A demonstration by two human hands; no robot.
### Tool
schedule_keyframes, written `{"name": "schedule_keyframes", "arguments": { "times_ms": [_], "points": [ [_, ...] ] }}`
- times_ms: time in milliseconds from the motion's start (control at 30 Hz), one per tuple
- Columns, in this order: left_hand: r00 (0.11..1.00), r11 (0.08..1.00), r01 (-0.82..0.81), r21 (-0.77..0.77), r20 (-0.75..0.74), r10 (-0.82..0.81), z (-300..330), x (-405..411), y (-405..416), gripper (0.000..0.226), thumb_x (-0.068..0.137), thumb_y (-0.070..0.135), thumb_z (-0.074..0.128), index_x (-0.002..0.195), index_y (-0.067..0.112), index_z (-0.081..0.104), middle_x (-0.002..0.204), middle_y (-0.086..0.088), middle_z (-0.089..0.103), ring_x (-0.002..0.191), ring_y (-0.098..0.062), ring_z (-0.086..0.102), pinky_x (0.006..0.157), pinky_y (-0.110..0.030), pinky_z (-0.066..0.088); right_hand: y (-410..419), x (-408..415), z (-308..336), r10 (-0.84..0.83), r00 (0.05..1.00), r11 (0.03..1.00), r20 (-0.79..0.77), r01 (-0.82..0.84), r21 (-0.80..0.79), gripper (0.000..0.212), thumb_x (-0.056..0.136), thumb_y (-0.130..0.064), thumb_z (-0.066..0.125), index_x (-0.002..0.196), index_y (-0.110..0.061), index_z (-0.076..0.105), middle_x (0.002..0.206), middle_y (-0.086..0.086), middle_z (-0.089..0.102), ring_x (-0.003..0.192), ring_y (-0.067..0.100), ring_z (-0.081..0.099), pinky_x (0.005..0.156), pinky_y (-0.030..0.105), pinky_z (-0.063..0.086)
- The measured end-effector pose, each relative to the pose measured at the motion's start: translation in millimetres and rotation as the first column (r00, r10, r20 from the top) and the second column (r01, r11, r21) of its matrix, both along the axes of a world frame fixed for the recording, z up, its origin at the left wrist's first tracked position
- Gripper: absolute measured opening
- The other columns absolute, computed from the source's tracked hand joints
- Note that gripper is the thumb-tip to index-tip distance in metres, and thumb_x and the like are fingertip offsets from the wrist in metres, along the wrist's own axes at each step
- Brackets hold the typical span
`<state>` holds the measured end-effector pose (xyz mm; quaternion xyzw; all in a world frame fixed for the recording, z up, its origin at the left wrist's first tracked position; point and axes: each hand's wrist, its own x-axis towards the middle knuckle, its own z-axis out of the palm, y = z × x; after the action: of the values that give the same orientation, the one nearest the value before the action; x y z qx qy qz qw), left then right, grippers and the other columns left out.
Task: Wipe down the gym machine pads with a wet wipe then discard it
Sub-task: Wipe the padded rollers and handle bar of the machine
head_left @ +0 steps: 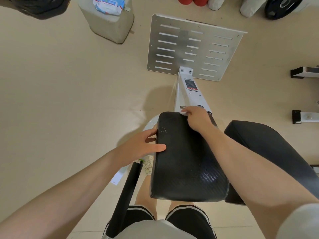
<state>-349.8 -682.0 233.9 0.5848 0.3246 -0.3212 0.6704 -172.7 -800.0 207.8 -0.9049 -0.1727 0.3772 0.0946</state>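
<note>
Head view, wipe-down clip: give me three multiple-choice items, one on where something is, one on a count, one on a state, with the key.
1. Where is the pack of wet wipes?
A. On top of the grey bin
B. On the slotted metal footplate
C. On the near pad

2. How many black pads show?
A. One
B. Two
C. Four

3. What is the left hand doing?
A. Holding the wipe
B. Resting with fingers straight at the near pad's left edge
C. Gripping the black handle

Key: 1 A, the pack lies on the grey bin. 2 B, the near pad and the second pad to its right. 3 B, the wipe is under the right hand at the far edge.
</note>
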Motion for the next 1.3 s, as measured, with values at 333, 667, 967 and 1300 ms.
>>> {"name": "schedule_keyframes", "arguments": {
  "times_ms": [333, 667, 967, 1300],
  "points": [
    [0.991, 0.988, -0.123, 0.090, -0.032, 0.126, 10, -3, -6, 0.091, 0.082, 0.028, 0.068, 0.148, 0.021, 0.006, 0.150, 0.005, 0.029, 0.132, -0.010, 0.034, 0.089, -0.020, 0.031, 19, -56, 46, 0.515, 0.822, 0.841, -0.242, -0.431, 0.326, 0.033, 0.097, -0.010, 0.039, 0.119, -0.020, 0.061, 0.119, 0.003, 0.063, 0.096, 0.009, 0.055, 0.091, 0.024, 0.038],
    [0.997, 0.997, -0.073, -0.008, 0.010, 0.073, 18, -10, -14, 0.071, 0.073, 0.043, 0.071, 0.136, 0.032, 0.040, 0.137, 0.016, 0.047, 0.128, -0.007, 0.041, 0.110, -0.037, 0.034, 6, -20, 37, 0.053, 0.997, 0.983, -0.047, -0.044, 0.179, 0.035, 0.099, -0.010, 0.033, 0.123, -0.020, 0.057, 0.129, 0.009, 0.055, 0.116, 0.026, 0.051, 0.098, 0.029, 0.038],
    [0.936, 0.937, -0.344, 0.056, -0.059, 0.347, 26, -13, -27, 0.058, 0.078, 0.018, 0.072, 0.129, 0.016, 0.046, 0.120, 0.000, 0.057, 0.105, -0.016, 0.059, 0.091, -0.029, 0.049, -8, -59, 63, 0.506, 0.857, 0.828, -0.097, -0.452, 0.331, 0.034, 0.097, -0.012, 0.038, 0.121, -0.024, 0.059, 0.108, 0.008, 0.066, 0.085, 0.016, 0.059, 0.083, 0.022, 0.043],
    [0.977, 0.948, -0.215, 0.235, 0.051, 0.209, 55, -5, -48, 0.069, 0.079, 0.025, 0.071, 0.133, 0.038, 0.031, 0.129, 0.016, 0.039, 0.130, -0.010, 0.033, 0.096, -0.023, 0.030, -37, -14, 64, 0.052, 0.989, 0.924, -0.136, 0.004, 0.382, 0.032, 0.098, -0.011, 0.037, 0.115, -0.022, 0.062, 0.114, 0.000, 0.059, 0.104, 0.017, 0.051, 0.088, 0.017, 0.038]
  ]
}}
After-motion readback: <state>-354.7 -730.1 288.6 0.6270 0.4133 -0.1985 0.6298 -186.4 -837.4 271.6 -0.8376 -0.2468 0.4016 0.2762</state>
